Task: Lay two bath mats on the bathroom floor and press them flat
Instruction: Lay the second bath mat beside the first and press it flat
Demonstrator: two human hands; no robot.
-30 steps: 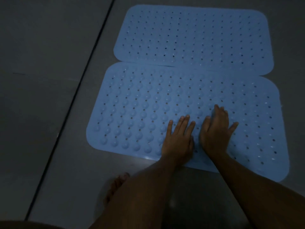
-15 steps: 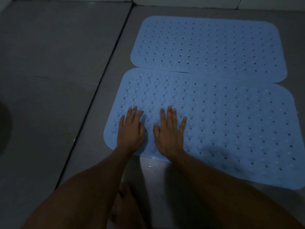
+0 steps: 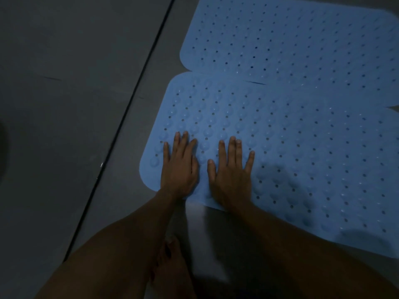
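Two blue mats point(image 3: 302, 126) overlapping, dark tiled floor point(image 3: 64, 104); both palms flat

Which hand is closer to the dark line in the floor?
Left. The left hand presses the near mat by its corner beside the floor line; the right hand lies farther away.

The far mat point(image 3: 302, 39) runs off the top and right edges — the near mat point(image 3: 302, 147) off the right; a bare foot point(image 3: 172, 270) lies half hidden behind the forearms.
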